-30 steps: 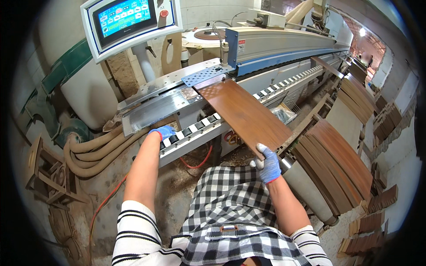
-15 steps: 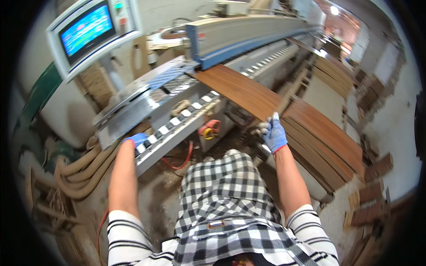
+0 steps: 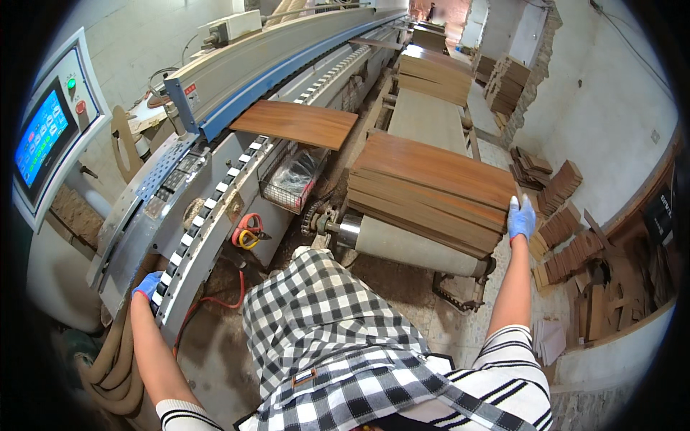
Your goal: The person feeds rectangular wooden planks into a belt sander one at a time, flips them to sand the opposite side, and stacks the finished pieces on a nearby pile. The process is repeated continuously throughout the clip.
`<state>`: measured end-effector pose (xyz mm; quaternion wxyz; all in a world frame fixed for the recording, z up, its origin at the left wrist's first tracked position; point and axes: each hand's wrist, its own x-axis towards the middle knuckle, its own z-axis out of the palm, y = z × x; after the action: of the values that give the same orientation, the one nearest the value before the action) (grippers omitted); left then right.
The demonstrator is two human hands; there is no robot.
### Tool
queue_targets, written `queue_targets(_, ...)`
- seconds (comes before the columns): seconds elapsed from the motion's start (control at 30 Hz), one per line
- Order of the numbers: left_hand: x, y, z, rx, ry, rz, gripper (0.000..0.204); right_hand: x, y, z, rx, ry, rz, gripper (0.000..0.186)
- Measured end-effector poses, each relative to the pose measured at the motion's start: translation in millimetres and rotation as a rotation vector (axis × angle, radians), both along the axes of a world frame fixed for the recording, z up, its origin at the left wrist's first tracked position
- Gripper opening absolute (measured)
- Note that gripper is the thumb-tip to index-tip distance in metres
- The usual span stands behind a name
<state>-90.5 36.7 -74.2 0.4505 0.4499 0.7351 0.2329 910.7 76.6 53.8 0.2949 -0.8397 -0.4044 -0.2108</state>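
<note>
My left hand [image 3: 149, 286], in a blue work glove, is against the near end of a grey rail [image 3: 205, 237] lined with black and white rollers. Its fingers are mostly hidden there. On the right, my right hand [image 3: 521, 218], also gloved, is at the near right corner of a stack of reddish-brown wood panels [image 3: 431, 169]. Its fingers are stretched out and apart, beside the top panel's edge. Another wood panel [image 3: 295, 122] lies across the machine's rail, with its far left end against the long blue and beige beam [image 3: 251, 68]; neither hand touches it.
A control screen [image 3: 44, 136] stands at the left. Red-and-yellow-handled scissors [image 3: 248, 231] and a wire basket [image 3: 291, 176] hang on the machine. The stack rests on a roller conveyor [image 3: 424, 246]. Thick hoses [image 3: 118, 359] lie lower left, wood offcuts [image 3: 560, 233] at right.
My view has turned right. My right hand has left the panel on the machine and moved right to the stack's corner. My left hand is still at the rail's end.
</note>
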Motion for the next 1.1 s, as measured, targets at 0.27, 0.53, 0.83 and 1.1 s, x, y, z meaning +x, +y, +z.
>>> queue_targets(0.27, 6, -1, -2, 0.035, 0.062, -0.091, 0.029, -51, -26, -16, 0.088, -0.088, 0.065, 0.028)
queue_targets(0.53, 70, -22, 63, -0.104, 0.088, 0.016, 0.031, -100, -56, -47, 0.828, 1.238, 0.383, 0.053)
queue_targets(0.83, 62, -9, 42, -0.073, 0.048, 0.018, 0.024, -181, -90, -19, 0.347, 1.905, 0.635, 0.036)
queue_targets(1.1, 31, -12, 28, -0.073, 0.206, -0.123, 0.036, -228, -97, -34, 0.214, 2.053, 1.059, 0.049)
